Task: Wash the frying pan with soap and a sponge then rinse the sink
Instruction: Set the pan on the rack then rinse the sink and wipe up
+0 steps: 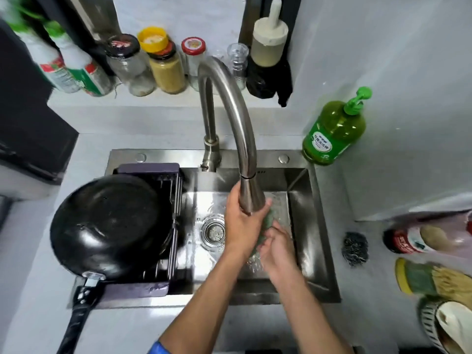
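The black frying pan (109, 223) lies upside down on a dark drying rack (163, 254) over the left of the steel sink (301, 200), handle toward me. My left hand (241, 223) grips the faucet's spray head (249, 192). My right hand (277, 249) holds a green sponge (267, 223) just below the spout, over the wet sink floor. The green soap bottle (334, 129) stands at the sink's back right corner.
The drain strainer (214, 231) sits mid-sink. A steel wool ball (355, 247) lies on the right counter, with bottles and cloths (434, 274) beyond it. Jars and bottles (143, 65) line the back ledge. A dark appliance (28, 129) stands at the left.
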